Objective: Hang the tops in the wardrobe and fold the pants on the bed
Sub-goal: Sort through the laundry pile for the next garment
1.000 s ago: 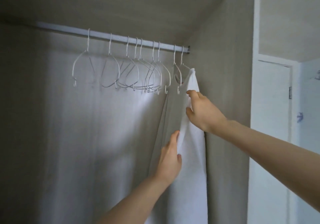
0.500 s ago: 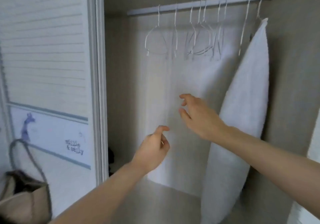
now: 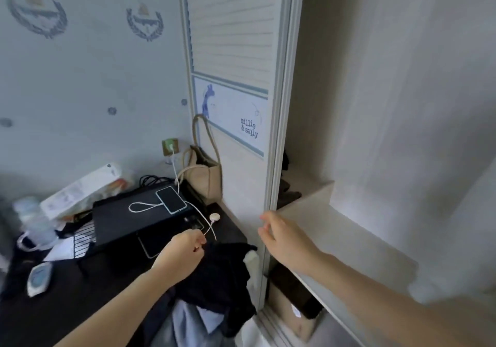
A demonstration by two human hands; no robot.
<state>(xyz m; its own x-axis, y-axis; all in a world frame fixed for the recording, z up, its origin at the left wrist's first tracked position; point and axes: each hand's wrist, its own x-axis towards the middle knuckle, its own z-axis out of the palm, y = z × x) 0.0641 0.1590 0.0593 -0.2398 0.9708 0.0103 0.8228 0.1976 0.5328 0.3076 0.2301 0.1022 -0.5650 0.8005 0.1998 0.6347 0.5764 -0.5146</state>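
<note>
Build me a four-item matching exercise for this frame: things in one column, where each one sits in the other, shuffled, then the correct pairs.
Things
1. phone
2. beige bag
3. dark clothes
4. right hand

Places
A. heaped at the desk's near corner, just below the left hand
B. in the air in front of the open wardrobe, over its pale shelf
C. flat on the black box, cable plugged in
D. leaning against the slatted wardrobe door

Pairs: 1-C, 2-D, 3-A, 4-B
</note>
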